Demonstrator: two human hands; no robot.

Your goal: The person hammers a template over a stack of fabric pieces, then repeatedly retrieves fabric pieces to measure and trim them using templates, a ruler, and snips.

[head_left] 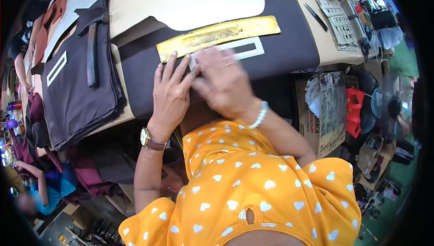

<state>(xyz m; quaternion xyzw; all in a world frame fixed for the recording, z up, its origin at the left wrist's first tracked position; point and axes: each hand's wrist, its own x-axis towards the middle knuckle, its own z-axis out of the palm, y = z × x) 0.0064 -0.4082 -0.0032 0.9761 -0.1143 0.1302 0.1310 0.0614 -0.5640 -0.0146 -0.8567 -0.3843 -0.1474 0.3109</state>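
Note:
My left hand [172, 93] lies with fingers spread on a dark cut piece of material [289, 33], its fingertips at the lower left edge of a worn yellow bar [253, 27]. Just to the right, my right hand [228, 83] is over the left part of a white rectangular frame [255, 49] with a slot in it. Motion blurs the right fingers, so I cannot tell whether they hold anything. The yellow bar lies across the dark piece, above the frame.
To the left, a stack of dark cut pieces [81, 106] bears a hammer [92, 56] and another white slotted frame [56, 69]. A dark pen-like tool [316, 17] and printed sheets [338, 24] lie at the right. Below the table's right side stands a cardboard box [308, 115].

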